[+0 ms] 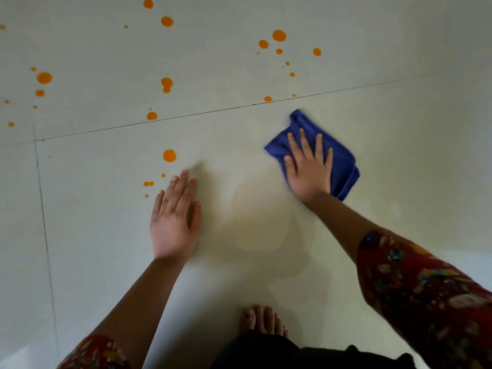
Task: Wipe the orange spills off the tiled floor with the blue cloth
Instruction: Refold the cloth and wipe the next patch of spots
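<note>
My right hand (308, 166) presses flat, fingers spread, on the folded blue cloth (343, 161) on the pale tiled floor (399, 129). My left hand (174, 222) lies flat on the floor with straight fingers and holds nothing. An orange spill (169, 155) sits just beyond my left fingertips, with small drops (149, 183) beside them. Several more orange spots are scattered farther away, such as one spot (279, 35) at the top right and another (44, 77) at the far left. A faint damp smear (255, 217) marks the tile between my hands.
Dark grout lines (213, 111) cross the floor beyond the hands and run down the left side (44, 209). My bare foot (263, 319) stands near the bottom centre, with dark clothing below it. Patterned red sleeves cover both forearms.
</note>
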Available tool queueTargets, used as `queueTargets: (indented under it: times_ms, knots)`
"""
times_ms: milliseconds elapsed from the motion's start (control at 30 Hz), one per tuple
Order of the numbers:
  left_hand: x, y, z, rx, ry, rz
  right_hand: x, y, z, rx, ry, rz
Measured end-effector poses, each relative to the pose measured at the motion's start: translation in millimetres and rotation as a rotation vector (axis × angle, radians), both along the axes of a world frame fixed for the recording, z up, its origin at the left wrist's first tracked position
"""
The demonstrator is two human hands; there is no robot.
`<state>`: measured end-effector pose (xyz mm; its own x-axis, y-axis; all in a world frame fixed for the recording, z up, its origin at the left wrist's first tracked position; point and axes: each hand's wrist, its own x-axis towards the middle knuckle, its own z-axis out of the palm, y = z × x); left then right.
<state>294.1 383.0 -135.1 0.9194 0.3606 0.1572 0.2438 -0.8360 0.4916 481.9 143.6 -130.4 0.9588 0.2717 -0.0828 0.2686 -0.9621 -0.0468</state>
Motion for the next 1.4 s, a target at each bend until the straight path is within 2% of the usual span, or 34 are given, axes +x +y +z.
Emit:
queueTargets:
  times_ms: [67, 167, 200, 233, 267, 300, 400, 467, 533, 633, 700, 767, 867, 933, 1000, 1033, 1133, 1200, 1233, 1300, 1367, 1400]
  knots:
    - [-9.5, -0.2, -1.3, 0.044, -0.003, 0.007, -39.0, 24.7, -0.7, 0.027, -0.004, 0.203]
    - [-14.1, -0.2, 0.4, 0.091, -0.003, -0.022, -106.6, 8.7, 0.8, -0.021, 0.065, 0.845]
    - [-15.6, 0.9, 0.1, 0.101, 0.002, -0.029, -100.7, -5.0, 4.1, -0.027, 0.121, 1.016]
    - [-16.9, 1.3, 0.2, 0.105, 0.006, -0.034, -83.4, -17.8, 4.5, -0.036, 0.105, 1.098]
    - [-18.3, 0.9, 0.2, 0.104, 0.01, -0.04, -62.1, -27.1, 1.8, -0.059, 0.05, 1.068]
    - [-19.8, 0.2, 0.1, 0.098, 0.011, -0.045, -39.1, -30.8, -0.3, -0.071, 0.002, 0.931]
    - [-18.8, 0.6, 0.7, 0.071, 0.004, -0.038, 3.1, -9.3, 2.8, -0.017, -0.046, 0.373]
    - [-17.5, 1.8, 2.0, 0.053, 0.004, -0.022, -12.2, 27.6, 3.7, 0.012, -0.038, 0.252]
    - [-16.7, 3.0, 2.4, 0.042, -0.002, -0.014, -54.4, 52.6, 0.5, 0.03, -0.029, 0.386]
    - [-16.4, 2.9, 2.1, 0.044, -0.005, -0.036, -120.2, 26.7, 1.3, -0.015, 0.062, 0.91]
    - [-15.4, 3.8, 2.0, 0.038, 0.005, -0.034, -113.5, -14.3, 4.6, -0.009, 0.122, 1.128]
    - [-16.7, 3.6, 2.3, 0.025, 0.016, -0.025, -83.6, -43.6, 4.7, -0.03, 0.085, 1.037]
    - [-19.1, 3.4, 2.6, 0.014, 0.015, -0.063, -52.0, -36.2, 6.3, -0.083, 0.037, 0.57]
    - [-21.5, 5.1, 3.0, 0.02, 0.026, -0.119, -61.3, -4.0, 5.2, -0.063, 0.009, 0.373]
    - [-26.8, 12.3, 6.4, 0.032, 0.049, -0.189, -91.4, 25.4, 1.8, -0.012, -0.003, 0.359]
    - [-30.4, 18.1, 9.5, 0.043, 0.075, -0.245, -110.3, 32.5, -1.1, 0.006, 0.004, 0.423]
    - [-47.8, 48.2, 24.6, 0.154, 0.198, -0.465, -149.2, 21.1, 0.6, -0.024, 0.053, 0.795]
    - [-61.7, 78.0, 34.2, 0.195, 0.284, -0.538, -129.6, 11.7, 3.9, -0.054, 0.049, 0.929]
    - [-69.7, 93.3, 38.7, 0.209, 0.324, -0.546, -114.7, 14.2, 2.2, -0.062, 0.014, 0.901]
    - [-88.9, 121.8, 48.8, 0.242, 0.39, -0.52, -84.5, 33.8, 0.9, -0.07, -0.019, 0.677]
    - [-105.6, 140.6, 60.2, 0.269, 0.413, -0.499, -71.6, 66.5, 2.9, -0.079, 0.016, 0.465]
    - [-111.6, 145.0, 66.4, 0.281, 0.421, -0.503, -77.7, 82.2, 4.4, -0.07, 0.039, 0.429]
